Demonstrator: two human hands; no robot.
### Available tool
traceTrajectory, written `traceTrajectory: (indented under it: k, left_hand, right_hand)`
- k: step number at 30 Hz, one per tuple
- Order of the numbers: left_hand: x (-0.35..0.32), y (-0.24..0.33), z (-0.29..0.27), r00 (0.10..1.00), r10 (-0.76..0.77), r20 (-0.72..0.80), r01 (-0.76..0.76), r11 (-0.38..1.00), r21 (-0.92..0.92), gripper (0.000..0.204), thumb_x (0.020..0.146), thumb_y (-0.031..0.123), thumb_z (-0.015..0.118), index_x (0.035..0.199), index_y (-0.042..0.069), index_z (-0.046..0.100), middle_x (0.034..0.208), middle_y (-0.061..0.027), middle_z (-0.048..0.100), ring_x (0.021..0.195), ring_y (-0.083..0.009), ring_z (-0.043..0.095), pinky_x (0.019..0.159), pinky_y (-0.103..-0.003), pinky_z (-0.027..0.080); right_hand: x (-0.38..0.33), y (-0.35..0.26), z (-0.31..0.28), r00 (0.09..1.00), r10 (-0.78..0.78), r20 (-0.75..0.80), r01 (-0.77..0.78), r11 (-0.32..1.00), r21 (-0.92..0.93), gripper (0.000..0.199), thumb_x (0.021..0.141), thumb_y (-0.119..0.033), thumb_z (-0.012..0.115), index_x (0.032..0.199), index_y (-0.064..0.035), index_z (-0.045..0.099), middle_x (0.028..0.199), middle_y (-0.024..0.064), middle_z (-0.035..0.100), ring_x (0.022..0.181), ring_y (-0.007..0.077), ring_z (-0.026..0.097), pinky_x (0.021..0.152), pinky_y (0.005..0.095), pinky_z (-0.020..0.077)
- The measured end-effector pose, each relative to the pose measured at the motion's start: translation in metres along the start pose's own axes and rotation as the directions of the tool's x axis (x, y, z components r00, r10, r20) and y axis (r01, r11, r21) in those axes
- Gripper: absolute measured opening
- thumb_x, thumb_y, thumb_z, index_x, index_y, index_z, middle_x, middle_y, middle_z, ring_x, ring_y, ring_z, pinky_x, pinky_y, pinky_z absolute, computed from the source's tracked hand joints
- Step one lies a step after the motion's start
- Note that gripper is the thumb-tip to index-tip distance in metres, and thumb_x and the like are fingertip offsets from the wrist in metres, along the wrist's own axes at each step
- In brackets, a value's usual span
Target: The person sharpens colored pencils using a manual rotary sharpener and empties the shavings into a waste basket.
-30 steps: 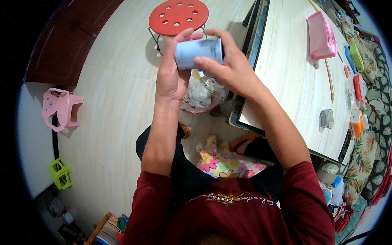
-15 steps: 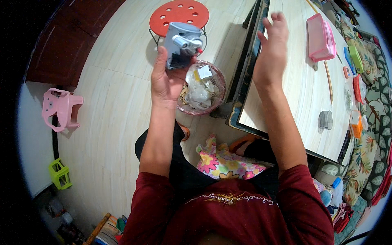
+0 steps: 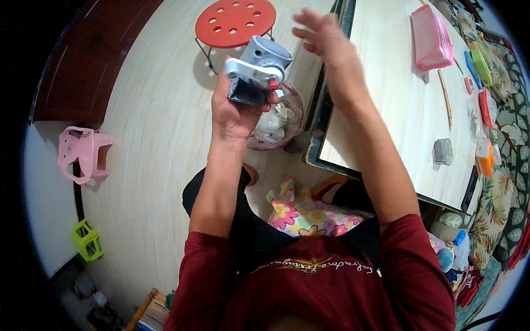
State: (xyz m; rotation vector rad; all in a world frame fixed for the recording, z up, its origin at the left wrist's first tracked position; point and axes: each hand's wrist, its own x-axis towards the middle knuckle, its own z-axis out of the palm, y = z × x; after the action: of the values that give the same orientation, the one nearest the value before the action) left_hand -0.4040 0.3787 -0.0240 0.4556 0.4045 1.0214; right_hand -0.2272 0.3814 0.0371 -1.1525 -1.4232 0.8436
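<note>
Grey-and-silver plastic hand-crank gadget with a red knob [image 3: 257,70], gripped upright in left hand [image 3: 238,105], long axis tilted toward the table. Right hand [image 3: 326,38] spread and empty, just right of it. Below, clear bowl of pale pieces [image 3: 291,118] on pale wood floor [image 3: 149,138]; red round stool [image 3: 234,21] beyond; low table [image 3: 397,110] right.

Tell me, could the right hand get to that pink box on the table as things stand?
Probably yes. The right hand is empty, open and raised near the table's edge, and only bare tabletop shows between it and the pink box. The left hand holds the grey gadget.
</note>
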Motion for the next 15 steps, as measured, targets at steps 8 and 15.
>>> traceTrajectory:
  k: [8, 15]
  left_hand:
    - [-0.01, -0.008, 0.01, 0.993, -0.075, -0.087, 0.061, 0.986, -0.158, 0.064, 0.09, 0.057, 0.04, 0.108, -0.003, 0.056, 0.076, -0.022, 0.064, 0.054, -0.0264, 0.064, 0.041, -0.028, 0.051]
    - [-0.015, -0.016, 0.02, 0.994, -0.063, -0.086, 0.059, 0.997, -0.044, 0.061, 0.088, 0.059, 0.043, 0.1, 0.001, 0.057, 0.067, -0.0187, 0.062, 0.042, -0.0217, 0.057, 0.035, -0.026, 0.044]
  right_hand:
    - [-0.012, 0.002, 0.018, 0.959, 0.012, 0.283, -0.012, 1.0, -0.004, 0.053, 0.096, -0.047, 0.039, 0.115, 0.0005, 0.053, 0.095, 0.012, 0.06, 0.086, 0.0209, 0.056, 0.08, 0.0306, 0.0445]
    - [-0.01, 0.008, 0.019, 0.969, 0.176, 0.175, -0.179, 0.984, 0.006, 0.06, 0.097, -0.048, 0.033, 0.083, 0.0043, 0.058, 0.07, 0.0101, 0.055, 0.066, 0.0185, 0.051, 0.064, 0.0318, 0.0432]
